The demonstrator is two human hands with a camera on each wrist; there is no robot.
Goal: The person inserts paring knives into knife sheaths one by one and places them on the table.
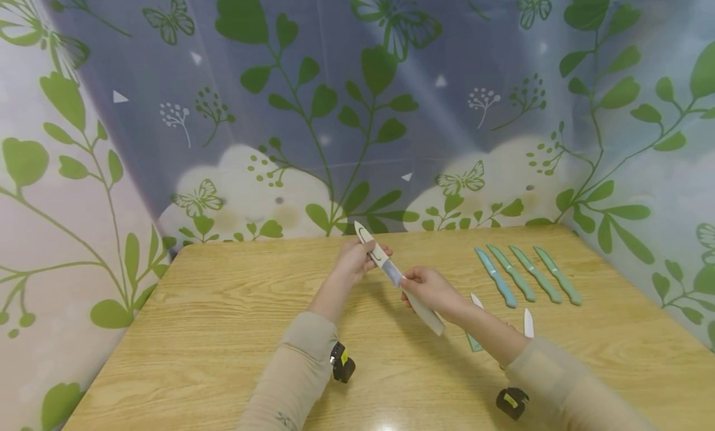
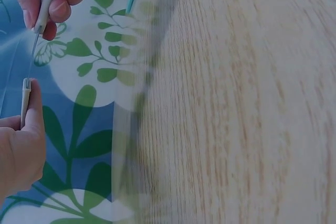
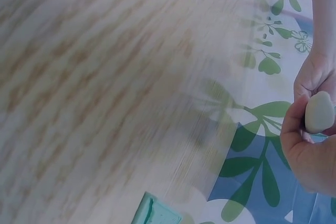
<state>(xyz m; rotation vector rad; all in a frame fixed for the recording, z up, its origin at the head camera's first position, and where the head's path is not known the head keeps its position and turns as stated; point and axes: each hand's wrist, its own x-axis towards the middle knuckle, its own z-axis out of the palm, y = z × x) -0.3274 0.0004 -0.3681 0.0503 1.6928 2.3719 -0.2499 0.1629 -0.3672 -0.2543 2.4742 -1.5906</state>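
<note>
Sleeves (image 1: 575, 381), knife handle (image 1: 426, 315) (through right hand (image 1: 431, 288))

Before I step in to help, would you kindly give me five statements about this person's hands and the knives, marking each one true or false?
1. The right hand grips the pale handle. True.
2. The left hand holds nothing. False: the left hand holds the white sheath.
3. The sheath covers the blade right up to the handle. False: a stretch of bare blade shows between them.
4. In the head view, four knives lie side by side on the right part of the table. True.
5. The leftmost of those four is green. False: the leftmost knife is blue.
</note>
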